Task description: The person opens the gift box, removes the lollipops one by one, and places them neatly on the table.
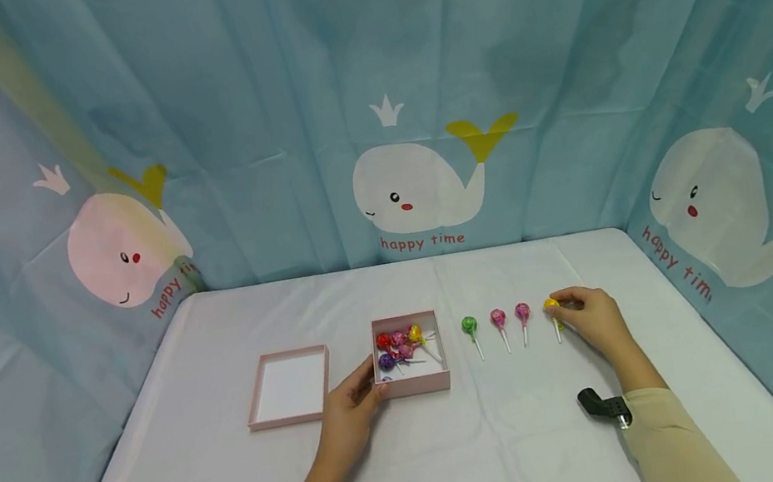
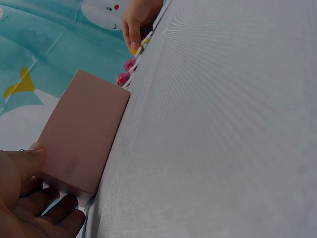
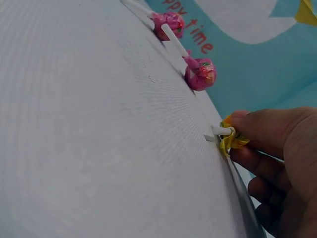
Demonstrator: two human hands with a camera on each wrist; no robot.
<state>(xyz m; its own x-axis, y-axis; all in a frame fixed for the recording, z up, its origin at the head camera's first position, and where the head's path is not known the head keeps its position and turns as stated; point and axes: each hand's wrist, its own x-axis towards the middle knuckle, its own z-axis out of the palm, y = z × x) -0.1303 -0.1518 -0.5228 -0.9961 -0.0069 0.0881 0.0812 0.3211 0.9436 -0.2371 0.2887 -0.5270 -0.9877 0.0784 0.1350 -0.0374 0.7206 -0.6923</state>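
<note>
At the right end of a row, my right hand (image 1: 595, 319) pinches a yellow lollipop (image 3: 233, 141) by its wrapped head, its white stick pointing toward me over the cloth. Left of it lie two pink lollipops (image 1: 523, 314) and a green lollipop (image 1: 470, 324), sticks also toward me. My left hand (image 1: 349, 409) grips the near left corner of an open pink box (image 1: 415, 385), thumb (image 2: 35, 157) on its front face and fingers at its side. Inside the box are several lollipops, red, purple, pink and yellow (image 1: 416, 334).
A shallow pink-edged box lid (image 1: 291, 384) lies left of the box, white inside facing up. The table (image 1: 511, 449) has a white cloth. Behind it and at both sides hangs a blue curtain (image 1: 263, 227) with whale prints. Each wrist wears a black camera mount (image 1: 602, 406).
</note>
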